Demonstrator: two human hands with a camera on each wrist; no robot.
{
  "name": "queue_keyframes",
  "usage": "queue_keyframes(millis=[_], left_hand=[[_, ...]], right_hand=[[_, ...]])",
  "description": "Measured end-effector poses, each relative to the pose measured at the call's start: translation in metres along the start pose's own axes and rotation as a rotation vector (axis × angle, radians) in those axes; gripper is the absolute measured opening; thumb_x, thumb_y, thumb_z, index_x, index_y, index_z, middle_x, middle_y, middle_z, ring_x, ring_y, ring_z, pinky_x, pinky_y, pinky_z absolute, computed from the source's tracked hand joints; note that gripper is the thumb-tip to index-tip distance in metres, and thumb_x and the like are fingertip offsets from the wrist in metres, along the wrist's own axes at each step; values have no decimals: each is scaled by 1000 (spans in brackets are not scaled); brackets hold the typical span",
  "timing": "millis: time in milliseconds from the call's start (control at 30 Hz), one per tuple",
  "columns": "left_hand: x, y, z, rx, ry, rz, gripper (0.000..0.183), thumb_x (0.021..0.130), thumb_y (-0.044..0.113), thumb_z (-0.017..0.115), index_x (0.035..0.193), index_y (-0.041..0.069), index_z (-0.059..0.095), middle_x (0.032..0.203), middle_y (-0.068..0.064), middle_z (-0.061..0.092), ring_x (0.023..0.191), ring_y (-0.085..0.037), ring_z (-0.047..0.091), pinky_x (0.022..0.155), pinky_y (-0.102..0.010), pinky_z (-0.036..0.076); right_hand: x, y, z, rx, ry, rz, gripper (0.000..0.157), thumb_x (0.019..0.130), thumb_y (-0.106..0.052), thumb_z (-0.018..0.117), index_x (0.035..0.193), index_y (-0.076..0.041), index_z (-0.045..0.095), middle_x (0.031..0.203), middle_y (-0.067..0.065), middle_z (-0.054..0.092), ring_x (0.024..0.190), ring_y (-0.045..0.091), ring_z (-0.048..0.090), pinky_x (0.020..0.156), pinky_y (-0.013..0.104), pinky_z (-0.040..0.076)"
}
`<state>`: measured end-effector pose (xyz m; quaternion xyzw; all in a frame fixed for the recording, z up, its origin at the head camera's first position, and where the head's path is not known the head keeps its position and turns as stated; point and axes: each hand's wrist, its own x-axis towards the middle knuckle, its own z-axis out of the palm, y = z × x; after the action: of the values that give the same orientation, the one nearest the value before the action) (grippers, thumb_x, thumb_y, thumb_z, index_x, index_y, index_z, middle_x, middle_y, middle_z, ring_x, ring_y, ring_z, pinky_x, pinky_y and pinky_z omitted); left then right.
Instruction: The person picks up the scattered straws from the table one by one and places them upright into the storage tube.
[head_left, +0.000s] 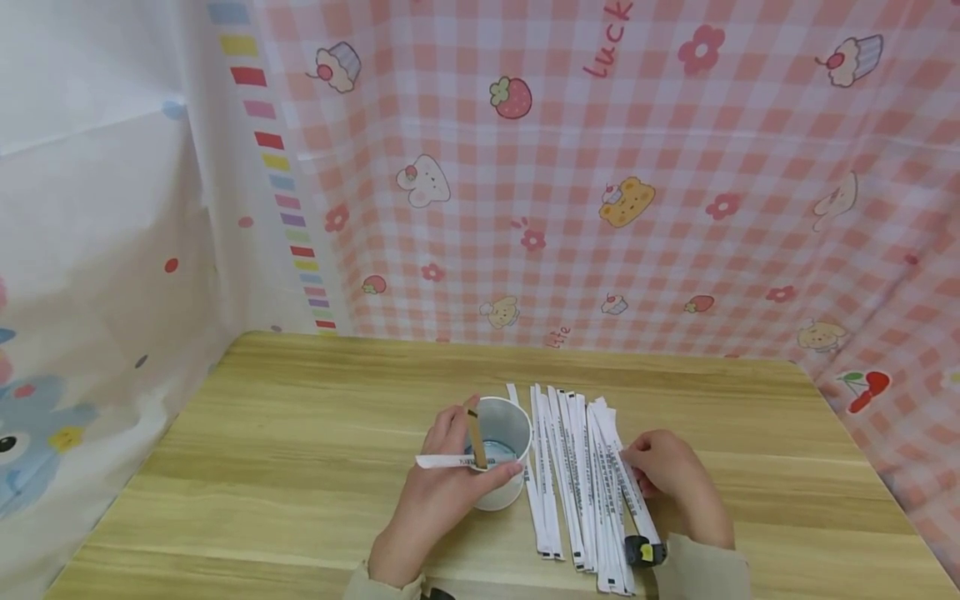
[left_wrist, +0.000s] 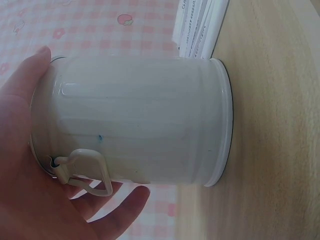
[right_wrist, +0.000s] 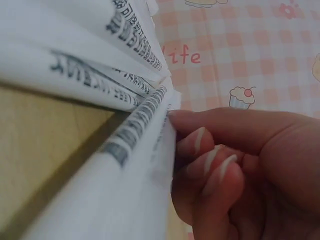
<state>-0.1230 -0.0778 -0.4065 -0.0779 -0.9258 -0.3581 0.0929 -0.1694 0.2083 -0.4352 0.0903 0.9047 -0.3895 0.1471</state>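
My left hand [head_left: 438,504] grips a white metal pail [head_left: 501,502] by its upper part. The left wrist view shows the pail's side, with a small loop handle [left_wrist: 102,172] below the palm. A brown strip with a dark end [head_left: 476,435] leans inside the pail, and a white paper strip [head_left: 442,461] sticks out over its rim. At the right side of a row of slim paper-wrapped sticks [head_left: 577,483], my right hand [head_left: 675,475] pinches one paper-wrapped stick [right_wrist: 145,150] between thumb and fingers. Printed lettering runs along the wrappers.
The row lies fanned on the wooden table [head_left: 300,467], just right of the pail. A black wrist camera [head_left: 643,551] overlaps the near ends of the right-hand sticks. Behind the table hangs a pink checked cloth [head_left: 570,250], and a white printed cloth [head_left: 112,250] hangs at the left.
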Motion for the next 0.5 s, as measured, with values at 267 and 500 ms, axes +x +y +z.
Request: queue_keyframes(millis=[267,500], left_hand=[[0,-1,0,1,10,9,93,62,72,57,137,22,32,124,1,40,106,-18,43,80,-38,45],[0,-1,0,1,9,10,94,62,72,57,137,21,33,123,1,40,105,-18,43,81,-38,45]], right_hand=[[-1,-3,-4,-3,34,-26,19,88,-18,50,90,-1,56,65,8,51,54,19,49,50,30,44],[-5,-10,-11,-45,106,-103,20,88,-22,48,92,-3,55,58,5,50,49,17,47,46,29,40]])
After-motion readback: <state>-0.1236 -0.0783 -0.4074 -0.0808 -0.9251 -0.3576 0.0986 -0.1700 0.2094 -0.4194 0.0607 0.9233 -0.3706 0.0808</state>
